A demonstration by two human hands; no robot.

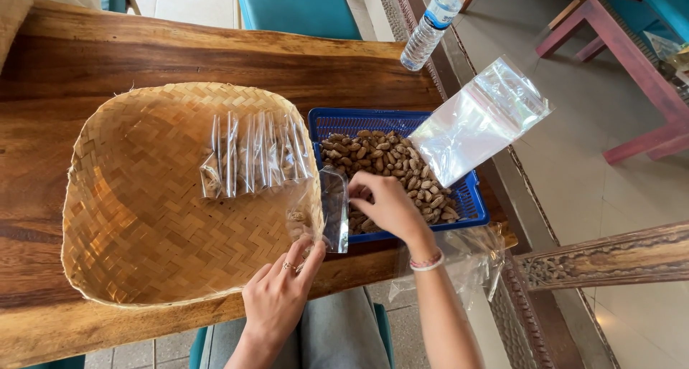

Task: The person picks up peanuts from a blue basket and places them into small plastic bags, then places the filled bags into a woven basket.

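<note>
Holding the small clear bag [331, 210] by its lower edge, your left hand [281, 296] keeps it upright between the woven tray [129, 218] and the blue basket [470, 197], so that its mouth appears to face the peanuts [391, 161]. Your left fingers [305, 258] are pinched on the plastic; a few nuts already sit in the bag's bottom corner, just above your fingertips. A ring shows on one finger of that hand

Your right hand [387, 204] rests palm down in the blue basket, at the near edge of the peanut heap. Its fingers [362, 190] are curled over the nuts and point toward the bag; you cannot tell from this view whether they have closed on any nuts. The wrist carries a pink and white bracelet [428, 262], and the forearm runs back toward your lap over the desk [215, 60] edge

Note the layout. The basket lies just right of the woven tray, touching or nearly touching it, which keeps the reach from nuts to bag short. Filled packets [255, 154] stand in a row in the tray, well clear of your hands. A large clear bag [481, 118] lies propped on the basket's far right corner, and more loose plastic [466, 258] hangs at the desk edge under your right forearm. A water bottle [433, 25] stands at the far side of the desk, apart from the work
</note>
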